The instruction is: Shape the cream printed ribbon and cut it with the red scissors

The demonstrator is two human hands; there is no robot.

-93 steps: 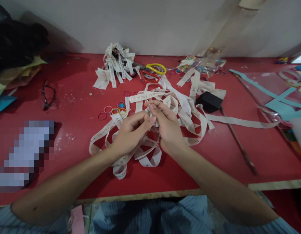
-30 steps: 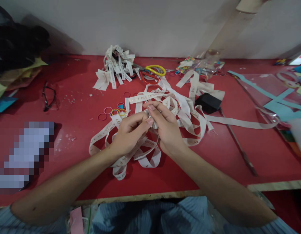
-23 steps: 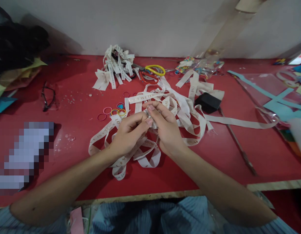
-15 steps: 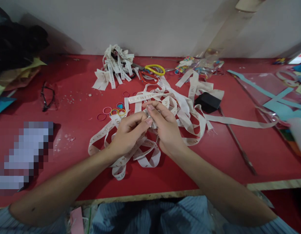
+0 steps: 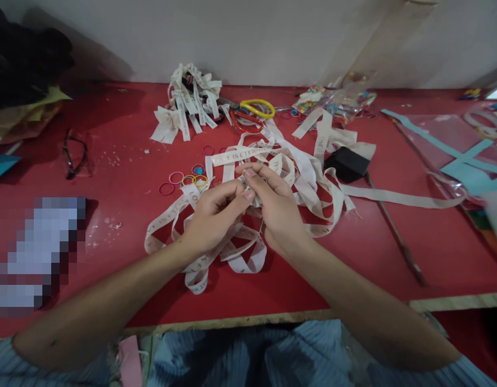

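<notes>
My left hand (image 5: 216, 212) and my right hand (image 5: 278, 207) meet over the middle of the red table. Both are closed, thumb against fingers, on a small bunched piece of white printed ribbon (image 5: 256, 200); the fingers cover most of it. Around and beneath them lies a loose tangle of white ribbon (image 5: 248, 263) with gold lettering. Small coloured rings, among them a yellow ring (image 5: 200, 181) and a pink ring (image 5: 166, 188), rest to the left of the tangle.
Beyond the ribbon are a clump of knotted ribbon strips (image 5: 192, 102), yellow-handled scissors (image 5: 258, 108) and a plastic bag (image 5: 347, 99). A black block (image 5: 350, 163) and a thin rod (image 5: 397, 236) lie right. Eyeglasses (image 5: 74, 156) and a blurred-out phone-like object (image 5: 42, 236) are left.
The view has shifted slightly. My hands stay together on the bunched ribbon, with only a small change at the fingertips.
</notes>
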